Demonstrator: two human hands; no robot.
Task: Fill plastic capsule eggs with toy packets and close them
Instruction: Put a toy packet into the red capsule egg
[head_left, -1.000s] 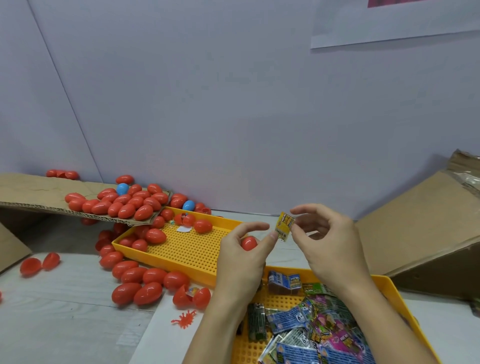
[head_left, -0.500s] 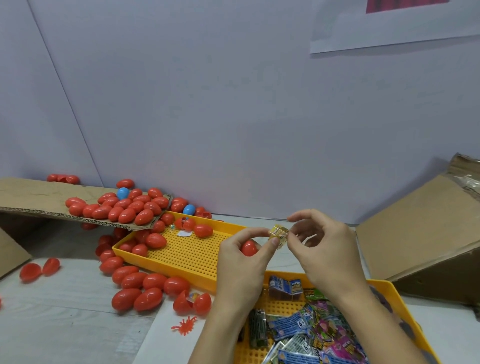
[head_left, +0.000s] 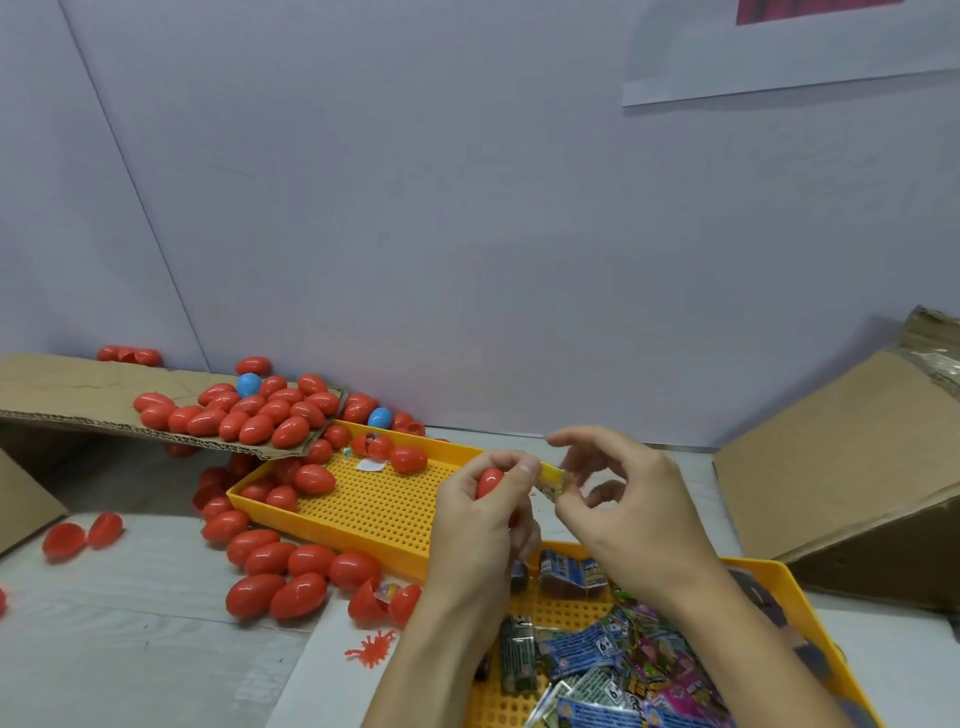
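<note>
Grey table (head_left: 130, 649) | both hands pinch packet (head_left: 551, 480) | left hand (head_left: 483, 514) holds egg (head_left: 490, 482)

"6+" stands on two blue packets (head_left: 582, 647) (other print is unreadable).

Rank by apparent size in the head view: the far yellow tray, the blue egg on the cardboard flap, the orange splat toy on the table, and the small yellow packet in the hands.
1. far yellow tray
2. orange splat toy
3. blue egg and small yellow packet, pinched between left hand and right hand: too similar to rank, and the packet is partly hidden.
</note>
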